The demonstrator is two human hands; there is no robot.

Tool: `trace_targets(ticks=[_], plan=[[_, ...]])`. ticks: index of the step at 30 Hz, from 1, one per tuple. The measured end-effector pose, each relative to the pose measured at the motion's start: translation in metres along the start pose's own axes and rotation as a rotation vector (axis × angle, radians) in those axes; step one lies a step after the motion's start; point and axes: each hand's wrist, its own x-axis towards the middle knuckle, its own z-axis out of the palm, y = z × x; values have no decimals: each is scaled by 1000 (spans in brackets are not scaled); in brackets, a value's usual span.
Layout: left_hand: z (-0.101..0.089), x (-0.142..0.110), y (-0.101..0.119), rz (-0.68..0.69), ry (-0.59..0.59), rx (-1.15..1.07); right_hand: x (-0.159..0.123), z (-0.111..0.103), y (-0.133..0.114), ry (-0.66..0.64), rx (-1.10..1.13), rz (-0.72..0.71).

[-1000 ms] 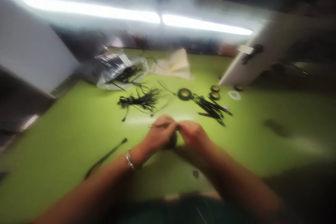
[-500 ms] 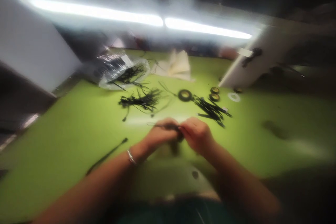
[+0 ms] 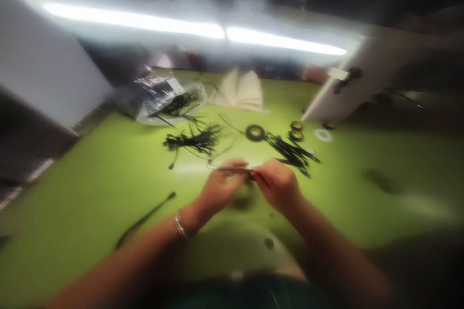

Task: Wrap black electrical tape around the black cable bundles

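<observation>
Between my hands, above the green table, stretches a thin black cable (image 3: pixel 232 169). My left hand (image 3: pixel 222 186) pinches it, thumb below and fingers above, with a loose thin end poking out to the left. Close beside it, my right hand (image 3: pixel 277 181) is closed on the cable's other end, which its fingers mostly hide. Blur hides the detail where the fingertips meet. Just beyond the hands lie a tangled bunch of black cables (image 3: pixel 194 141), a roll of black tape (image 3: pixel 255 133) and a bundle of black cables (image 3: pixel 292 152).
A clear plastic bag (image 3: pixel 145 113) with black cables sits at the back left, beside pale papers (image 3: pixel 241 91). Small tape rolls (image 3: pixel 296 134) and a white ring (image 3: pixel 323 135) lie right. One black cable (image 3: pixel 147 219) rests by my left forearm. White panels (image 3: pixel 335 91) flank the table (image 3: pixel 362 212).
My left hand's fingers have loosened and straightened along the cable. My right hand has shifted slightly right and up, still gripping. The papers at the back have spread a little.
</observation>
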Motion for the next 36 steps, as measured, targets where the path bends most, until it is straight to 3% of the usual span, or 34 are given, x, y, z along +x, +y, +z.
trace_targets(ticks=[5,11,15,18,28,32,36], plan=[[0,-2,-3,45,18,-33,3,0,-5,-20,104,22],[-4,-4,3,-134,-17,-176,8,-5,-9,14,250,64],[1,-9,4,-304,-86,-401,5,-3,-10,80,143,59],[5,-11,4,-369,-51,-501,2,0,-12,103,0,36],[0,-9,-4,-410,96,-244,1,8,-26,35,-150,-53],[-1,-8,-2,-429,84,-289,2,9,-20,-21,118,117],[-1,-7,3,-340,118,-170,4,5,-17,-184,335,286]])
